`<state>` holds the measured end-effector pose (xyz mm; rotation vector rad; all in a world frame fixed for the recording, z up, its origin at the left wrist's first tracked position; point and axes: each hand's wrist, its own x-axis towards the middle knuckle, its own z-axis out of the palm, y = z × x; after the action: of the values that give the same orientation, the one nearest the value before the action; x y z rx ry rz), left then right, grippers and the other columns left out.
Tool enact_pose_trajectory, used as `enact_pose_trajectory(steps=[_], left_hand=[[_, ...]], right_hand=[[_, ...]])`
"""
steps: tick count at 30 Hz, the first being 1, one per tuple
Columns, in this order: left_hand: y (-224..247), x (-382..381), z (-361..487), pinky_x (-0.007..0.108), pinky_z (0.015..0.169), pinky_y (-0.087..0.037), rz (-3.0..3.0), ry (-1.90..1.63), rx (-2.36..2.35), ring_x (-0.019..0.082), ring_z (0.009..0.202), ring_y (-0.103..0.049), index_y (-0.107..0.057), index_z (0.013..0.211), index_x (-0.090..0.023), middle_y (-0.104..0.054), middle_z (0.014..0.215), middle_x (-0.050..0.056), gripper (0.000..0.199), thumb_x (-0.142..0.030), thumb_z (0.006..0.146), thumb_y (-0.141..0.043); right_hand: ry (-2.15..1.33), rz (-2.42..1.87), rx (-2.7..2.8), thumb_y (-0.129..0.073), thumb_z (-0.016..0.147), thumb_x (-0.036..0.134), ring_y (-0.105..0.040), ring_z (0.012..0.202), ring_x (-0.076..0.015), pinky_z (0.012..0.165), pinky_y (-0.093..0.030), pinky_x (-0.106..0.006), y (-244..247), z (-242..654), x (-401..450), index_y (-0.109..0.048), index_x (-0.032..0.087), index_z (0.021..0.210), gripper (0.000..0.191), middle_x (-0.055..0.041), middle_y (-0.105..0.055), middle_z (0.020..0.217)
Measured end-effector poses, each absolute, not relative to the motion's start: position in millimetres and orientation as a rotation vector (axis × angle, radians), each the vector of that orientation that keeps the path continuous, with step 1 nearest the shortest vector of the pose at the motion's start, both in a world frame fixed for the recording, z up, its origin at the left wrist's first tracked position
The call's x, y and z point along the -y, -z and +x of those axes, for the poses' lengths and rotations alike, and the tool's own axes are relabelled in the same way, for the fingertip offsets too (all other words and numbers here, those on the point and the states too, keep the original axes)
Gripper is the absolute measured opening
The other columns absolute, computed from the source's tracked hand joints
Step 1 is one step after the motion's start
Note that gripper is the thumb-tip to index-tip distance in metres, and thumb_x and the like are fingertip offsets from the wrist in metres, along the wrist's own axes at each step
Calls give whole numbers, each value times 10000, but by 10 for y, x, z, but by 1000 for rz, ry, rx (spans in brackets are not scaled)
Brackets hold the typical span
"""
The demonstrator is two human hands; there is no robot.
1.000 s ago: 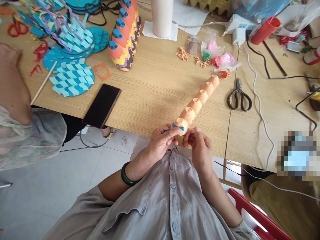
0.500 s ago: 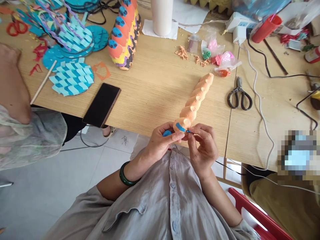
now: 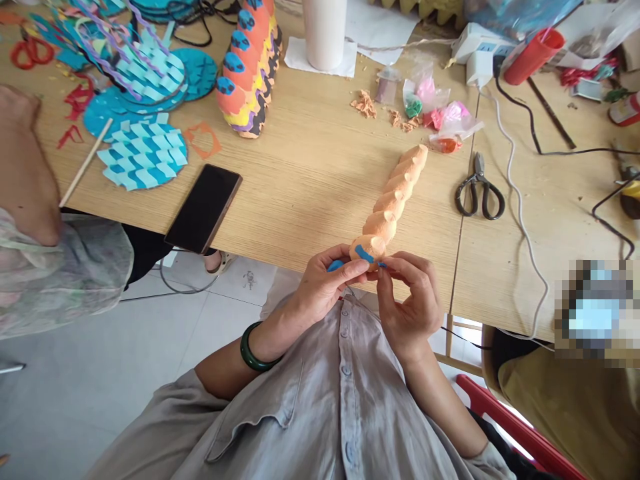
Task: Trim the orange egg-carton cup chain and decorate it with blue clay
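An orange segmented clay piece [image 3: 391,205] slants from the table's front edge up to the right, with a blue strip [image 3: 363,254] on its near end. My left hand [image 3: 323,280] holds that near end between thumb and fingers and also keeps a blue lump [image 3: 335,265] in its grip. At the right of the same end, my right hand [image 3: 411,293] pinches a small blue bit [image 3: 381,265] between thumb and forefinger.
A black phone [image 3: 204,209] lies left, black-handled scissors [image 3: 479,189] right. Behind stand a painted ridged piece [image 3: 247,73] and a white roll [image 3: 325,33]. Small bags of coloured clay [image 3: 425,100] lie at the back. Another person's arm [image 3: 30,167] rests far left.
My right hand has shifted slightly right and down with the blue bit, a little away from the blue strip. The near end of the orange piece has moved slightly right.
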<state>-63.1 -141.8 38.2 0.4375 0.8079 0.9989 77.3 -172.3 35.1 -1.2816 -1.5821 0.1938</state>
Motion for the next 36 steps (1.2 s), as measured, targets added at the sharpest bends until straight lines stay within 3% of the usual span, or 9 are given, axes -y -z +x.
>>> enact_pose_trajectory(steps=[9, 16, 25, 31, 36], left_hand=[[-388, 1424, -594, 215, 705, -576, 466, -1015, -823, 91, 688, -676, -751, 799, -162, -733, 748, -10, 335, -352, 626, -966], [-410, 1430, -603, 218, 663, -544, 510, -1028, -938, 71, 588, -586, -697, 712, -163, -602, 597, -50, 335, -387, 657, -940], [-418, 1422, -609, 261, 686, -595, 462, -1023, -921, 75, 554, -546, -670, 678, -160, -534, 527, -63, 361, -387, 641, -950], [-400, 1431, -604, 259, 740, -598, 417, -1016, -840, 66, 586, -554, -676, 727, -163, -567, 571, -63, 357, -386, 655, -945], [-382, 1452, -594, 204, 678, -535, 503, -1033, -865, 76, 685, -609, -702, 802, -164, -680, 755, -29, 365, -347, 624, -962]], right_hand=[[-129, -1310, 1667, -657, 918, 75, -711, 895, -192, 705, -643, -365, -388, 764, 1712, -670, 271, 1138, 294, -52, -690, 1022], [-280, -1288, 1604, -661, 918, 88, -689, 921, -177, 680, -668, -339, -343, 724, 1735, -616, 283, 1229, 370, -50, -684, 1086], [-360, -1266, 1562, -634, 934, 61, -704, 957, -168, 688, -688, -311, -359, 738, 1734, -672, 268, 1141, 295, -46, -674, 1071], [-387, -1286, 1553, -622, 946, 82, -704, 950, -163, 654, -693, -293, -364, 737, 1732, -674, 272, 1124, 265, -42, -672, 1070], [-311, -1282, 1616, -644, 934, 67, -709, 915, -152, 702, -690, -298, -398, 736, 1716, -664, 266, 1120, 274, -37, -682, 1054]])
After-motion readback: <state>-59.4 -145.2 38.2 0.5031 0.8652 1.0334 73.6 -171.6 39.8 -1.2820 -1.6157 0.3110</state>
